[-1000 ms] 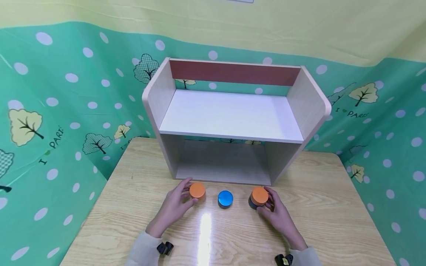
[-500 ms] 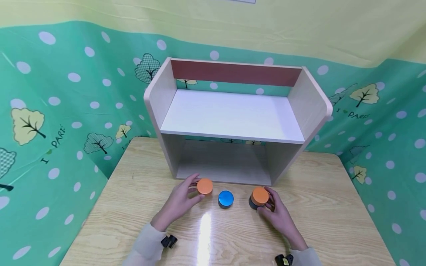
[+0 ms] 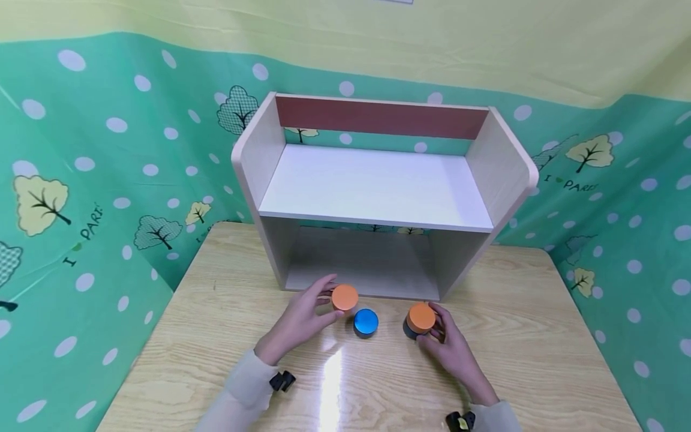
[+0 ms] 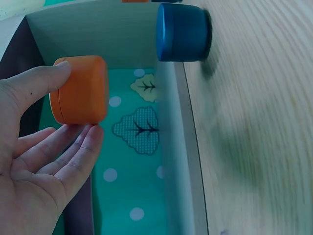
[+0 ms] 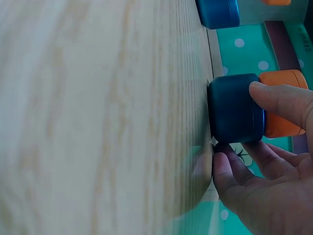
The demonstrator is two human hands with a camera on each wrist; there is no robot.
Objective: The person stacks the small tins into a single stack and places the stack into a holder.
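My left hand (image 3: 303, 318) pinches a small round orange canister (image 3: 344, 298) between thumb and fingertips. In the left wrist view this orange canister (image 4: 80, 90) is raised off the table. A blue canister (image 3: 366, 323) stands on the table, just right of and nearer than the held one. To its right, my right hand (image 3: 452, 351) grips a stack: a second orange canister (image 3: 421, 318) on top of a second blue canister (image 5: 235, 108). In the right wrist view the thumb lies at the blue one's upper edge, with fingers on the opposite side. That stack rests on the table.
A two-level wooden shelf (image 3: 378, 186) with a dark red back strip (image 3: 380, 118) stands behind the canisters, its lower front edge close to them. The wooden table (image 3: 388, 384) extends to both sides. A green patterned curtain (image 3: 129, 168) hangs behind and beside it.
My left hand has lifted the orange canister and carried it rightward, from left of the lone blue canister to close beside and above it. The right hand and its stack have stayed put.
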